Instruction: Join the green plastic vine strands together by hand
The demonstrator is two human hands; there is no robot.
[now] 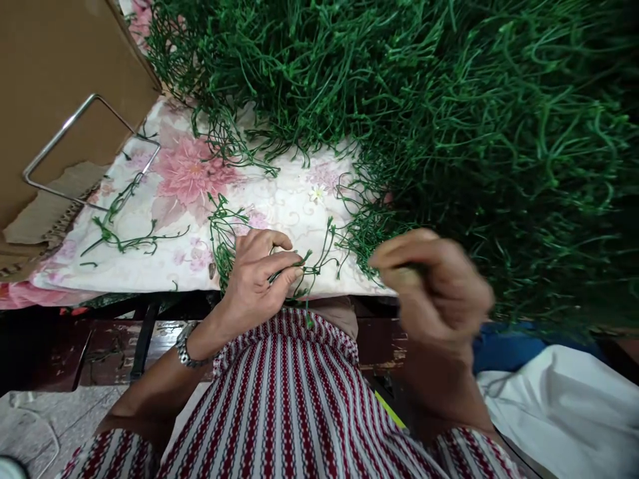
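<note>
My left hand [264,269] is closed in a pinch on a green artificial plant stem [314,269], whose thin branching ends stick out to the right of the fingertips and hang over the cloth's front edge. My right hand [434,286], blurred by motion, is raised at the right, with fingers curled and thumb against them. Whatever may be between those fingers cannot be made out. A small bunch of similar stems [222,236] lies just behind and left of my left hand. Beyond my right hand spreads a large heap of green stems [424,100].
A floral cloth [279,199] covers the work surface. At left stand a cardboard box [64,60] and a bent metal wire frame [60,133]; a loose stem [114,233] lies near them. White fabric [564,406] rests at lower right. A dark wooden edge [374,339] runs along the front.
</note>
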